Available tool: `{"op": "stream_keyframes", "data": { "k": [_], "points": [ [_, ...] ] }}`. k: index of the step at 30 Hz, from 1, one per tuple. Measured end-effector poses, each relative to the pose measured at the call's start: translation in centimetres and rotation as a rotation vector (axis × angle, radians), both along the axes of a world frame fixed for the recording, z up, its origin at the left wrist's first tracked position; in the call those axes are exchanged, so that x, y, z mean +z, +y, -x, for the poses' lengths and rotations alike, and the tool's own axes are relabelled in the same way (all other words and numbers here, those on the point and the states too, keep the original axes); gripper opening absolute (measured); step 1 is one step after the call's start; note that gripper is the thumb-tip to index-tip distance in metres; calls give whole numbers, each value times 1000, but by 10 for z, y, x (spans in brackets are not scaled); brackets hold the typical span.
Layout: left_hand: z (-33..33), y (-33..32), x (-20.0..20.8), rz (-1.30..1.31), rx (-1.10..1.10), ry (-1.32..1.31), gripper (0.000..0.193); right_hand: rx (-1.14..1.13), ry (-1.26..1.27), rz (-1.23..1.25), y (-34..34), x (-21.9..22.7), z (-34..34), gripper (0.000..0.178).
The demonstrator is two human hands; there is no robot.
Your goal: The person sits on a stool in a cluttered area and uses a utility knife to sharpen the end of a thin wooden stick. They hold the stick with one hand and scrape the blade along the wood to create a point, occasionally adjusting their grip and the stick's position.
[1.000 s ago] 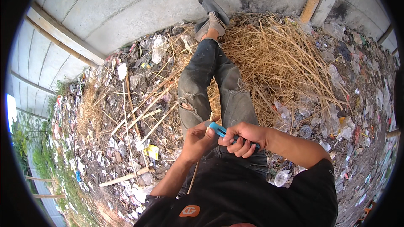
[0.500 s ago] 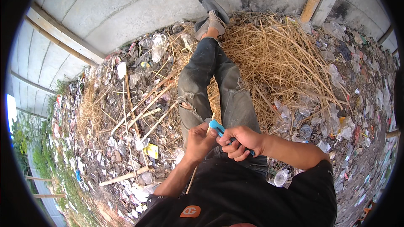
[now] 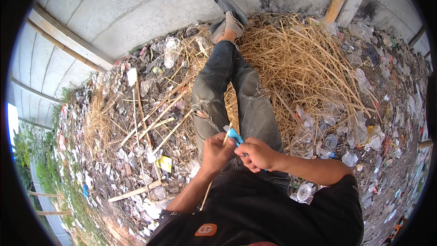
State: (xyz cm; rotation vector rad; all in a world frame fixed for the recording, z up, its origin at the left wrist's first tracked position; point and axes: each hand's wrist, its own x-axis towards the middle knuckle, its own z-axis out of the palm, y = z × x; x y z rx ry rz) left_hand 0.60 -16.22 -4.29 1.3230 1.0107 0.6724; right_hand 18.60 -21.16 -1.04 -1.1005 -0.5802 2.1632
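Above my lap, my left hand (image 3: 217, 153) is closed round a thin, pale stick (image 3: 207, 194), which runs from the front of my shirt up past my fingers. Its upper tip shows just beyond my thumb. Beside it, my right hand (image 3: 257, 153) grips a light-blue utility knife (image 3: 235, 135). The knife's short grey blade lies against or very near the stick's upper end; exactly where it touches cannot be made out. My left thumb is close to the knife's head. Most of the knife's handle is hidden inside my right fist.
My legs in torn jeans (image 3: 256, 105) stretch toward a concrete wall (image 3: 182, 0). Dry straw (image 3: 291, 64) is heaped to their right. Litter and loose sticks (image 3: 157, 120) cover the ground at the left, with a thicker split piece (image 3: 135, 192) nearer me. Plastic scraps lie at the right.
My right hand has turned and the knife has tilted more upright, its handle now more covered by my fingers. My left hand stays in place on the stick.
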Motion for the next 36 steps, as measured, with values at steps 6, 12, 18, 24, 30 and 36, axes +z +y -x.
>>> {"op": "stream_keyframes", "data": {
  "k": [6,12,18,24,30,36],
  "points": [
    [-3,6,-6,34,46,-12,42,-138,-390,-637,8,-31,14,30],
    [1,8,14,101,33,-106,47,179,110,22,21,-4,-12,29],
    [14,9,17,250,-165,-263,35,365,459,288,28,-5,-23,27],
    [9,8,29,165,-228,-195,40,378,591,351,30,-2,-29,26],
    [4,3,9,106,-131,-87,39,251,534,346,24,-2,-21,24],
    [-7,4,14,226,38,-41,41,-125,207,76,15,-6,7,33]
  ]
}}
